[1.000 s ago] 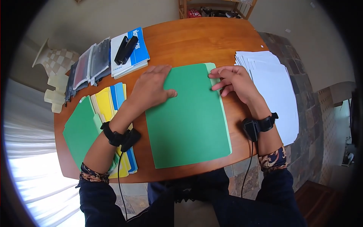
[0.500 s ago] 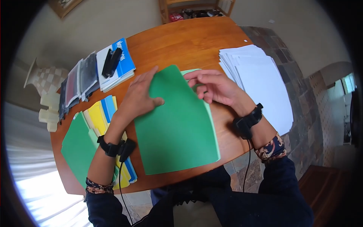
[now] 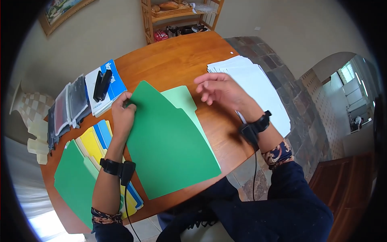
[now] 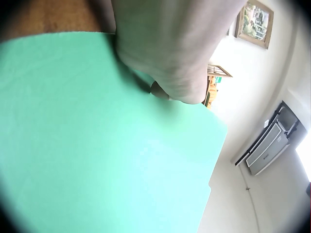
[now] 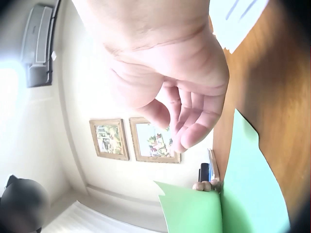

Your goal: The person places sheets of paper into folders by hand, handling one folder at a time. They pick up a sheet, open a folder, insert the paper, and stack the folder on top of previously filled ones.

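A green file folder (image 3: 169, 149) lies partly open at the front of the wooden table, its front cover raised at a slant. Behind that cover shows the paler back flap (image 3: 182, 99) with its tab. My left hand (image 3: 123, 115) pinches the cover near its upper left edge, thumb on the front. In the left wrist view, the folder (image 4: 107, 145) spreads below the hand. My right hand (image 3: 223, 92) hovers to the right of the folder, holding nothing, with loosely bent fingers; the right wrist view shows the hand (image 5: 180, 87) above the parted flaps.
White paper sheets (image 3: 262, 92) are stacked at the right edge. On the left lie green folders (image 3: 72, 181) and yellow folders (image 3: 90, 143). Beyond them are zip pouches (image 3: 78, 101) and a black stapler (image 3: 102, 85) on a notebook (image 3: 115, 76). A wooden shelf (image 3: 171, 14) stands behind the table.
The folder's cover has risen and parted from the back flap. My left hand went from lying flat on the folder to pinching its edge; my right hand has come away from the folder's right side.
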Available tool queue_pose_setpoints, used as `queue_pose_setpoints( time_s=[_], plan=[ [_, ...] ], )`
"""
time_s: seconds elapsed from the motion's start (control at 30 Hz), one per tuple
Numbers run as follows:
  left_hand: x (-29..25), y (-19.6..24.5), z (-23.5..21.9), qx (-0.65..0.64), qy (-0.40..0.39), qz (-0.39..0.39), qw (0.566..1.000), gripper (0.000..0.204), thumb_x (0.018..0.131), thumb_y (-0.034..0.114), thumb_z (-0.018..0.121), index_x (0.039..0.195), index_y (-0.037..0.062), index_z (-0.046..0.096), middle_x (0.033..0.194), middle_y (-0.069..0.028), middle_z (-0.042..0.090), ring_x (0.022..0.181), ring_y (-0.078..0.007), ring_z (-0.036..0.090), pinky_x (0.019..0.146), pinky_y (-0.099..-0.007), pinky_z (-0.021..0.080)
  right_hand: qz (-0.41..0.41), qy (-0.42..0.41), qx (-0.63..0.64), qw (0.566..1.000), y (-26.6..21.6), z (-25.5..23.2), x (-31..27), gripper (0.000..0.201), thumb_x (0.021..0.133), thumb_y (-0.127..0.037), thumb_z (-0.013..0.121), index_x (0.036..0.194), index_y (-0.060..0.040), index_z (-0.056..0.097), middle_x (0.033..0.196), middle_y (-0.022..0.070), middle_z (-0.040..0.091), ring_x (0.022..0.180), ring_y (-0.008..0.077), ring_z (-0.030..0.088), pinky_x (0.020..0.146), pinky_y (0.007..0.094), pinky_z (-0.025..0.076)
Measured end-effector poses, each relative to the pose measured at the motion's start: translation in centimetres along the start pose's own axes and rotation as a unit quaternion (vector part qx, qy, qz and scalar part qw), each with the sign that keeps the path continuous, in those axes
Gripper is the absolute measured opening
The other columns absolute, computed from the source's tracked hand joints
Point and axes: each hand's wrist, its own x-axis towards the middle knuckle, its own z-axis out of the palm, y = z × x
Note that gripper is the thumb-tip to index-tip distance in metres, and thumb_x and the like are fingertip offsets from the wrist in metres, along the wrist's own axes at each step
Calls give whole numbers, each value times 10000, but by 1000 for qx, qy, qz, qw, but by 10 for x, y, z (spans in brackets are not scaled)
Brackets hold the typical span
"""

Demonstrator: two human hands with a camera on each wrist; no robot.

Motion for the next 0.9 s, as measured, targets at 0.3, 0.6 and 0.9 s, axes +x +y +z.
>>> queue_pose_setpoints(
  time_s=[0.3, 0.6, 0.9],
  plan=[
    [-3, 12, 1, -101, 44, -13, 994, 313, 721, -133, 387, 874, 9, 620, 777, 7, 590, 687, -62, 517, 627, -214, 398, -26, 123, -623, 772, -51, -90, -39, 373, 844, -139, 710, 1205, -57, 666, 1127, 136, 688, 1073, 257, 641, 940, 353, 508],
    [0, 4, -6, -200, 68, -23, 977, 201, 781, -111, 418, 753, 53, 531, 772, -13, 529, 767, -150, 535, 706, -260, 420, 127, 72, -740, 657, -43, -97, -44, 721, 742, -274, 812, 1387, -106, 538, 1409, 146, 508, 1290, 322, 501, 1112, 409, 405],
    [24, -42, -26, -398, -10, 74, 914, 187, 900, 11, 528, 728, 76, 498, 766, -40, 521, 769, -183, 565, 737, -292, 451, 129, 71, -767, 625, -48, -99, -39, 672, 714, -342, 845, 1249, -28, 590, 1232, 161, 609, 1176, 318, 567, 1020, 405, 457]
  ],
)
